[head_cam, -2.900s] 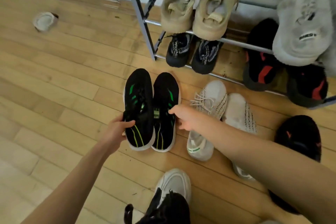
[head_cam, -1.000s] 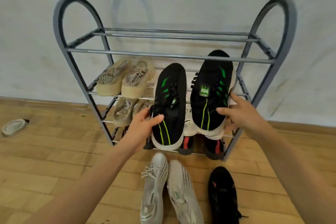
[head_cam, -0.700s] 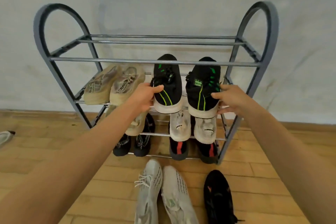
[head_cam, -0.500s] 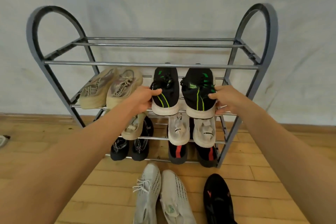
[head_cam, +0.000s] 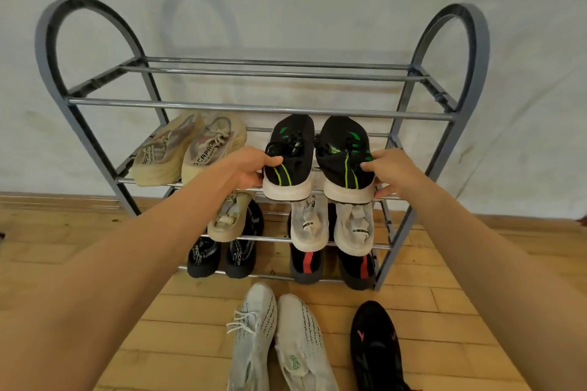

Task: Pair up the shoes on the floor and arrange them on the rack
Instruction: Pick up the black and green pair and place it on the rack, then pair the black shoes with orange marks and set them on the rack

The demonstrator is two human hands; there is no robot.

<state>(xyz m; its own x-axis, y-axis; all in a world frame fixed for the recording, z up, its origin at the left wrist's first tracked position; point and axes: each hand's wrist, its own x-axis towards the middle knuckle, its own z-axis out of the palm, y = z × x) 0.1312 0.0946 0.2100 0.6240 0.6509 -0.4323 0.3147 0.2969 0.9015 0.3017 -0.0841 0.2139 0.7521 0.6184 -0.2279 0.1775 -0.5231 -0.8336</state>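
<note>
A grey metal shoe rack (head_cam: 257, 108) stands against the wall. Two black shoes with green stripes lie side by side on its second shelf, toes to the wall. My left hand (head_cam: 251, 167) grips the heel of the left black-green shoe (head_cam: 290, 157). My right hand (head_cam: 386, 171) grips the heel of the right black-green shoe (head_cam: 344, 157). On the floor in front lie a white knit pair (head_cam: 276, 340) and a single black shoe with red marks (head_cam: 376, 347).
A beige pair (head_cam: 187, 147) fills the left of the same shelf. Lower shelves hold another beige shoe (head_cam: 230, 216), a white pair (head_cam: 330, 225), black shoes (head_cam: 222, 255) and a black-red pair (head_cam: 330, 265). The top shelf holds nothing. Wooden floor spreads to the left.
Both hands lifted the black-green pair off the floor and carried it to the second shelf; in the last half second the shoes slid further in and settled closer together.
</note>
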